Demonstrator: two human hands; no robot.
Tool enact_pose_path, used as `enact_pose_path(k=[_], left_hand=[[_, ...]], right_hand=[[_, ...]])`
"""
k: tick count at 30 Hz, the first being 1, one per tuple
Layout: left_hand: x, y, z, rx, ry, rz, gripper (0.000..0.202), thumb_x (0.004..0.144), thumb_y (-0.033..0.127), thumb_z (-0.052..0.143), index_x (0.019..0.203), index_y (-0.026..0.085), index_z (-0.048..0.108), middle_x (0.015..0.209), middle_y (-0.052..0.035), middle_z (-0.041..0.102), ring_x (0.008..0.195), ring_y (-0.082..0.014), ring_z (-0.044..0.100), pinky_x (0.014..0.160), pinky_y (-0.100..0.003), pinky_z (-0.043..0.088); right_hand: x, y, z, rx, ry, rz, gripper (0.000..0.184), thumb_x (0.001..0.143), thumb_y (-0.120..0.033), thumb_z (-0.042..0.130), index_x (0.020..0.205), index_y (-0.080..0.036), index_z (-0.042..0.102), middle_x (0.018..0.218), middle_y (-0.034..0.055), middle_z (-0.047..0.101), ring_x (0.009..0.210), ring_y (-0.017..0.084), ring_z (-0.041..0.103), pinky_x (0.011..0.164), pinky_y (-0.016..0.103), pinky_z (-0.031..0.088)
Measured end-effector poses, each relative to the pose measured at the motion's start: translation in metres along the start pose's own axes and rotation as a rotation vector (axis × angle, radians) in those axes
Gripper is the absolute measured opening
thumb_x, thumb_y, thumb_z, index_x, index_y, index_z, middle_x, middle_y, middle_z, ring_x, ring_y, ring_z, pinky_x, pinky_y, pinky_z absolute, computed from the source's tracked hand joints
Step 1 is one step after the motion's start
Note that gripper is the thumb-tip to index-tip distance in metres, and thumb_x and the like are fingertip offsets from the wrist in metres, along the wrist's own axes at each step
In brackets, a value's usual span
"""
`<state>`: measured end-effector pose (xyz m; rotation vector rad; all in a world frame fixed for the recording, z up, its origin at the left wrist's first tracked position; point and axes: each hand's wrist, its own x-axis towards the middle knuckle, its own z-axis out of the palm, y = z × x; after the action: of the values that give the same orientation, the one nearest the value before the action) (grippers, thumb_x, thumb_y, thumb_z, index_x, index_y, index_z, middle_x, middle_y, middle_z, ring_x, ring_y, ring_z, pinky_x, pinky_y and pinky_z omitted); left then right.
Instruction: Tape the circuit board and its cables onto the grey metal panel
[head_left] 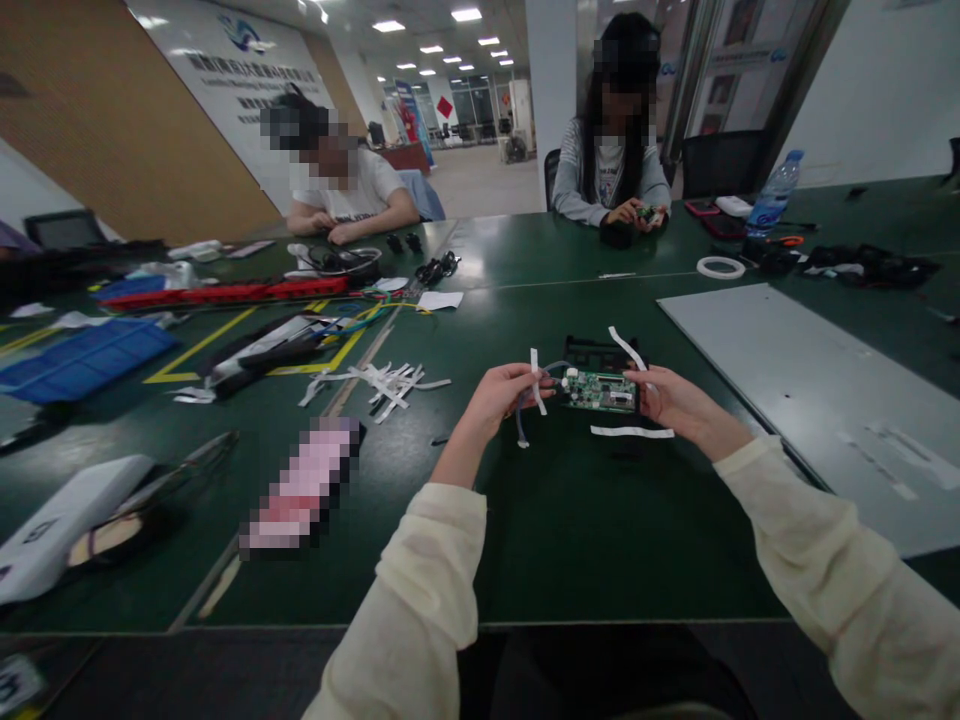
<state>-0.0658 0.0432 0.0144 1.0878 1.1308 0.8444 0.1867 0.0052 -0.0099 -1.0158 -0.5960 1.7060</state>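
My left hand (499,397) is closed in a pinch on a grey cable (520,420) at the left end of a green circuit board (600,391). A short white strip (534,370) stands upright at those fingertips. My right hand (670,395) grips the board's right end between thumb and fingers. Another white strip (627,347) sticks up beside the right thumb; whether it is held I cannot tell. Behind the board lies a black plastic part (592,350), partly hidden. One more white strip (632,432) is seen just below the board, near the right hand.
Left of my hands lie a pile of white strips (391,388) and a phone-like pink object (304,485), pixelated. A large grey panel (795,380) covers the right side. Farther off are a tape roll (721,267), a water bottle (776,195), a blue tray (90,358) and two seated people.
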Motion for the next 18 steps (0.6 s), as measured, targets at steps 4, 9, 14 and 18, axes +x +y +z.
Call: enact_pose_path(k=[4, 9, 14, 18], left_hand=[[0.0016, -0.0009, -0.0015, 0.004, 0.033, 0.062, 0.012, 0.08, 0.021, 0.067, 0.089, 0.013, 0.068, 0.091, -0.0102, 0.073, 0.072, -0.0144, 0.071, 0.057, -0.018, 0.053], [0.006, -0.005, -0.0056, -0.008, 0.077, 0.144, 0.023, 0.077, 0.031, 0.07, 0.093, 0.014, 0.07, 0.093, -0.0102, 0.073, 0.079, -0.0164, 0.07, 0.07, -0.025, 0.056], [0.0077, -0.0073, -0.0095, 0.075, 0.089, 0.237, 0.032, 0.072, 0.041, 0.072, 0.093, 0.016, 0.074, 0.095, -0.0085, 0.073, 0.085, -0.0178, 0.067, 0.075, -0.027, 0.053], [0.0054, -0.0034, -0.0085, 0.074, 0.076, 0.235, 0.032, 0.069, 0.04, 0.074, 0.092, 0.018, 0.075, 0.096, -0.0078, 0.073, 0.085, -0.0175, 0.066, 0.073, -0.025, 0.05]], right_hand=[[0.0025, 0.0038, -0.0018, 0.015, -0.023, 0.006, 0.017, 0.074, -0.008, 0.068, 0.087, -0.018, 0.062, 0.076, -0.0002, 0.07, 0.062, 0.01, 0.066, 0.052, 0.016, 0.055], [0.0011, 0.004, -0.0002, 0.034, -0.021, 0.008, 0.016, 0.075, -0.008, 0.068, 0.086, -0.018, 0.061, 0.076, 0.0003, 0.07, 0.062, 0.01, 0.066, 0.051, 0.016, 0.055], [-0.0025, 0.001, 0.003, 0.064, 0.028, -0.004, 0.017, 0.074, -0.006, 0.067, 0.082, -0.018, 0.06, 0.07, -0.0007, 0.068, 0.056, 0.009, 0.064, 0.047, 0.015, 0.054], [-0.0038, -0.0016, 0.0047, 0.085, 0.04, 0.004, 0.017, 0.074, -0.005, 0.065, 0.082, -0.019, 0.06, 0.068, -0.0008, 0.068, 0.056, 0.011, 0.065, 0.045, 0.017, 0.053]])
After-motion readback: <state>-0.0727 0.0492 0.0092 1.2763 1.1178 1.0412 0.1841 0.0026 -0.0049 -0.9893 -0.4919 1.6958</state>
